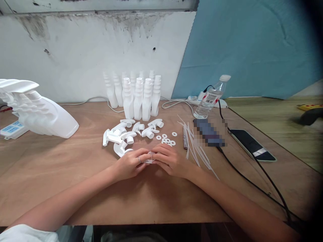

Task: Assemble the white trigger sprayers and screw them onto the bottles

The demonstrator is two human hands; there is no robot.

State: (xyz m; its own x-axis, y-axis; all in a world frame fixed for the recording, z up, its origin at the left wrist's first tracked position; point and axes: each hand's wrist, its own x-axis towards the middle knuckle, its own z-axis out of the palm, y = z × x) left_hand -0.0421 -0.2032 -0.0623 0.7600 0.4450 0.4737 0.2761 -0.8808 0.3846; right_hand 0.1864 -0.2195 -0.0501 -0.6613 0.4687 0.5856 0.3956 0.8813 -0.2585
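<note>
My left hand (132, 163), with a ring on one finger, and my right hand (173, 161) meet over the near middle of the table. Their fingertips pinch a small white plastic piece (149, 160) between them; most of it is hidden, so its exact kind does not show. White trigger spray heads (121, 148) lie in a loose pile just beyond my left hand. Past my right fingers are several flat white washers (166, 140). Thin white tubes (198, 151) are spread to the right of my right hand, beside a slim grey pen-like item (185, 137).
White spray bottles (138, 101) without heads stand upright near the wall. Assembled spray bottles (50, 114) are grouped at the left by a power strip (13, 130). A water bottle (210, 99), a pixelated dark device (209, 132), a phone (252, 145) and black cables (242, 174) occupy the right.
</note>
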